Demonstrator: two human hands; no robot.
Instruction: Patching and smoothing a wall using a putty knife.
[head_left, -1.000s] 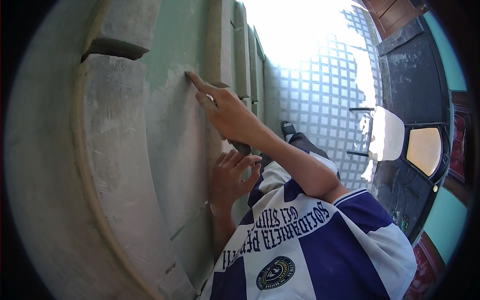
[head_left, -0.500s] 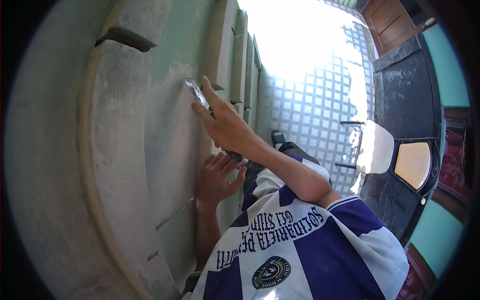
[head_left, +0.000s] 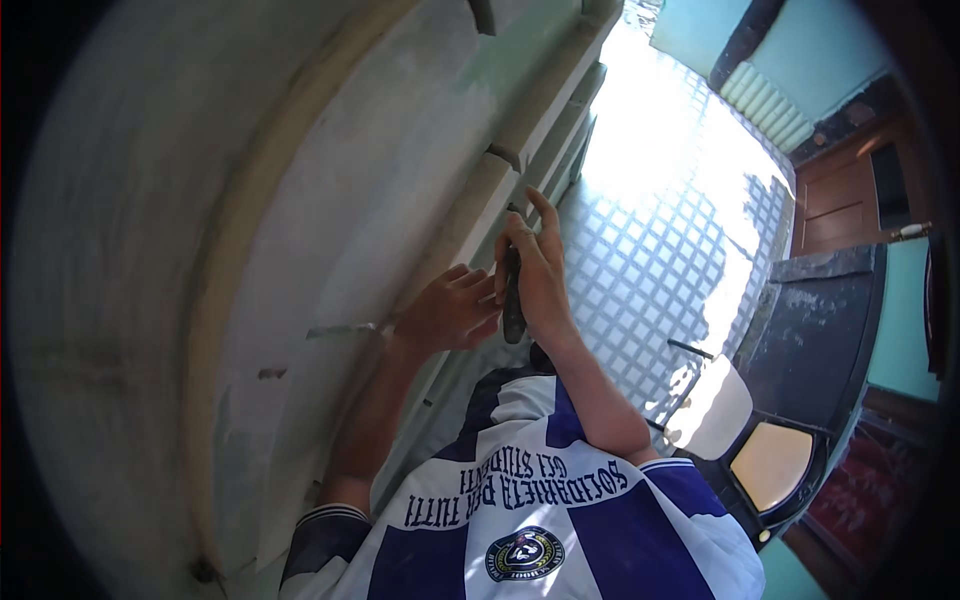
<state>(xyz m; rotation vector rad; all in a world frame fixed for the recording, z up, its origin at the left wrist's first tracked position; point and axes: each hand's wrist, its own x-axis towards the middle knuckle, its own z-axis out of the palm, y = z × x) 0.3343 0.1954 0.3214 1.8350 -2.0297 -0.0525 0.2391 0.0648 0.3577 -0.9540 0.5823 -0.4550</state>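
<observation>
My right hand [head_left: 540,275] grips a putty knife by its dark handle [head_left: 514,318], which points down toward my body. The knife's blade is mostly hidden behind my fingers, and my right index finger stretches upward. Close at its left is my left hand [head_left: 450,310], with its fingers curled in toward the knife. Whether those fingers touch the knife or pinch something small is hidden. Both hands are in front of the wall [head_left: 370,200], whose pale, smeared coating shows patches of green.
A raised wall moulding [head_left: 465,215] runs beside my hands. To the right lies a patterned tile floor [head_left: 630,260], brightly sunlit. A chair [head_left: 712,405] with a pale seat stands there, near a dark panel [head_left: 815,340] and a brown wooden door [head_left: 845,185].
My right hand has drawn the putty knife off the wall surface and turned it upright beside my left hand. My left fingers have curled in. The view has tilted and shifted.
</observation>
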